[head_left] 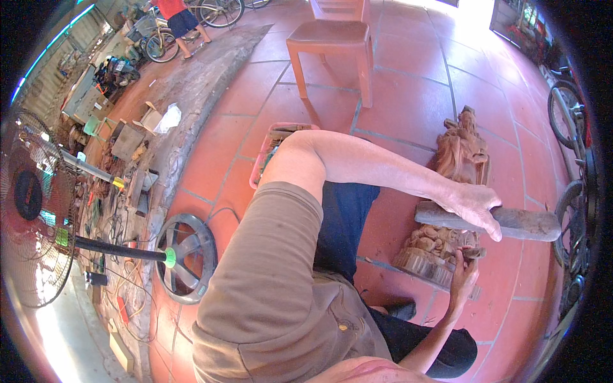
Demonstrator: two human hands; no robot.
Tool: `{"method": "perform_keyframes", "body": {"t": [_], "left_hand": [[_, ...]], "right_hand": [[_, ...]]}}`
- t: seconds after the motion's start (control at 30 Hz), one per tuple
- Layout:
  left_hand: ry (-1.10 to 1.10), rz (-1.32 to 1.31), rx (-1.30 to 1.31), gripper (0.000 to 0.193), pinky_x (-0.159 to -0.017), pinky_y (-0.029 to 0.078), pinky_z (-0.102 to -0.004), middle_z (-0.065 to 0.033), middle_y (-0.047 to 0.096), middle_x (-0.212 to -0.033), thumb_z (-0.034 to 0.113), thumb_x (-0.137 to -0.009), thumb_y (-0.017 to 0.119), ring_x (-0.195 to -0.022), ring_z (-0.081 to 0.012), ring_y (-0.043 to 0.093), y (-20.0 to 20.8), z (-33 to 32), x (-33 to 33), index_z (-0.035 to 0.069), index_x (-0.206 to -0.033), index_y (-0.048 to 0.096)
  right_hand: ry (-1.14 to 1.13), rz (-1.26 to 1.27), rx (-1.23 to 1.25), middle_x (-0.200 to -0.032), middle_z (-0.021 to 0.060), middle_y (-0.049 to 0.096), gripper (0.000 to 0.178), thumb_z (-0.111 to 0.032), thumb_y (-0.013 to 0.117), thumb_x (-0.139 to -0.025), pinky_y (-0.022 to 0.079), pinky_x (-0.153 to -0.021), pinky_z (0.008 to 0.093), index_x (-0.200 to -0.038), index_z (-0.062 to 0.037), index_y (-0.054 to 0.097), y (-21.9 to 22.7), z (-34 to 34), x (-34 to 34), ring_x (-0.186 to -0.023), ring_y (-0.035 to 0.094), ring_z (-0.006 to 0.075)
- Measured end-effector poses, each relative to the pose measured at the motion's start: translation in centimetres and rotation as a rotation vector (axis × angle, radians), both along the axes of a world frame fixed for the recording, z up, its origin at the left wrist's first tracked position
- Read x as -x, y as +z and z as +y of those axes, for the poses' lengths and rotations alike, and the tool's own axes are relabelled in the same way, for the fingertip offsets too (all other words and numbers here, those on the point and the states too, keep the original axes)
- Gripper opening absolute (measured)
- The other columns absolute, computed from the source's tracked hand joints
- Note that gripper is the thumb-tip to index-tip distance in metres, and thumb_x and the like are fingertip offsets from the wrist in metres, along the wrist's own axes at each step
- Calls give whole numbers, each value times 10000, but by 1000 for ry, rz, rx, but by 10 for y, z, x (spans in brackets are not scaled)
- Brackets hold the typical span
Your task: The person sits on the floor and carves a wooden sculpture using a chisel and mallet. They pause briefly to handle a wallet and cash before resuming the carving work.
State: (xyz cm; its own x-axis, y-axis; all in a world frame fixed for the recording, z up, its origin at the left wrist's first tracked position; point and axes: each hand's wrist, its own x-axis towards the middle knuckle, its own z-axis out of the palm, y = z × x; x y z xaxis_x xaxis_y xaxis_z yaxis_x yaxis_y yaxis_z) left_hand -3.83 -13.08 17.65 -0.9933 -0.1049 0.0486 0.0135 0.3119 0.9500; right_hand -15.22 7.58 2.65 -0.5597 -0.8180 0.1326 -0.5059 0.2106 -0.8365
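A brown carved wooden statue [461, 153] is on the tiled floor at the right, its robed figure at the far end and its ridged, carved base [426, 255] nearer me. My left hand [472, 205] reaches across and is closed round a thick grey-brown wooden bar [527, 223], held crosswise over the statue's middle and hiding part of it. Just below the bar, my right hand [463, 276] has its fingers closed beside the carved base. A short brown piece [473, 253] shows at its fingertips; its kind is unclear.
A brown plastic chair [329, 35] stands ahead, with a pink-rimmed basket [260, 153] of items beyond my left arm. A standing fan [186, 258] is at the left, near loose cords and clutter. Bicycles [568, 118] line the right edge. Another person [180, 19] stands far left.
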Motion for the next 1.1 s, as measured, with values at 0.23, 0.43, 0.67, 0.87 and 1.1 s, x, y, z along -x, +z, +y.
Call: {"method": "perform_keyframes", "body": {"t": [0.23, 0.43, 0.67, 0.87, 1.1], "left_hand": [[-16, 1, 11, 519, -485, 506, -344, -122, 650, -706, 391, -786, 788, -581, -195, 644, 3, 0, 1, -96, -871, 628], [-15, -5, 14, 523, -485, 508, -344, -123, 651, -708, 395, -785, 788, -583, -195, 646, 5, 1, -3, -95, -870, 630], [-18, -12, 12, 526, -485, 511, -344, -124, 652, -710, 401, -785, 788, -585, -195, 648, 6, 3, -3, -95, -869, 631], [-14, -19, 12, 530, -485, 513, -344, -125, 653, -712, 405, -784, 789, -587, -196, 650, 6, 2, -5, -94, -868, 632], [-20, -22, 7, 534, -485, 516, -344, -126, 654, -714, 411, -783, 789, -590, -196, 652, 7, 3, -5, -93, -866, 633]], "right_hand": [[-28, -28, 14, -974, 127, 689, 226, -165, 623, -978, 495, -805, 355, -1131, 1, 609, -2, 2, 2, -898, 643, 191], [-33, 16, -21, -978, 115, 697, 229, -184, 630, -979, 497, -796, 360, -1125, -9, 610, 4, 0, -3, -899, 642, 191], [-26, -19, -9, -982, 112, 695, 222, -173, 628, -979, 511, -803, 347, -1132, -14, 603, 2, 2, -2, -903, 653, 181], [-11, -4, -25, -993, 115, 695, 210, -157, 626, -978, 517, -807, 351, -1131, -14, 603, 6, 0, -4, -904, 658, 183], [-33, 11, -33, -974, 119, 699, 216, -163, 633, -973, 512, -805, 353, -1130, -15, 610, 5, 2, -1, -903, 658, 190]]}}
